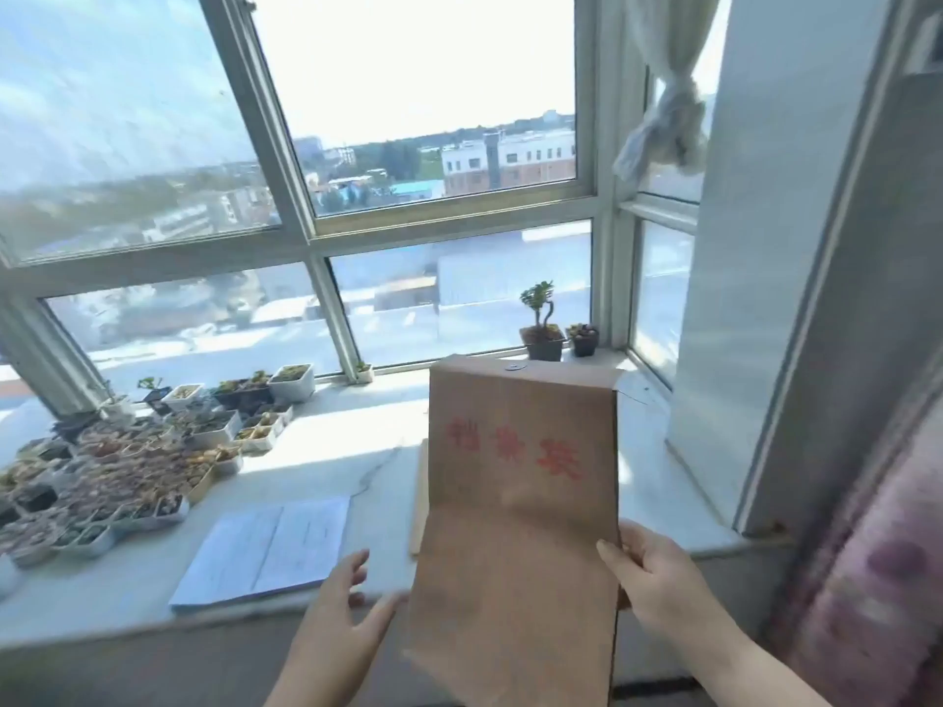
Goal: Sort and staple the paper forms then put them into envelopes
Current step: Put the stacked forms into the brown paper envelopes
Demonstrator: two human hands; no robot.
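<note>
Right hand (pixel 658 584) grips the right edge of a brown kraft envelope (pixel 520 502), thumb curled over the front face, the other fingers hidden behind the paper. The envelope is held upright in the air above the near edge of a white windowsill (pixel 388 502), its folded flap at the top with a small round clasp disc (pixel 512 367) near the flap's centre; three red printed characters run across the upper front, blurred and unreadable. Left hand (pixel 347 599) hovers just beside the envelope's lower left edge, fingers spread and relaxed, holding nothing; whether the fingertips touch the paper cannot be told. A stack of white paper forms (pixel 270 548) lies flat on the sill to the left of the envelope, near the left hand but apart from it, with faint printed lines on the top sheet. Behind the held envelope, a thin strip of brown (pixel 419 497) shows on the sill, possibly another envelope; mostly hidden. Far left of the sill: a dense cluster of small succulent pots (pixel 127 466). At the back right corner: two dark pots, one with a taller twisted plant (pixel 542 329), one smaller (pixel 584 339). Tied-back curtain (pixel 663 125) hangs upper right at the window.
</note>
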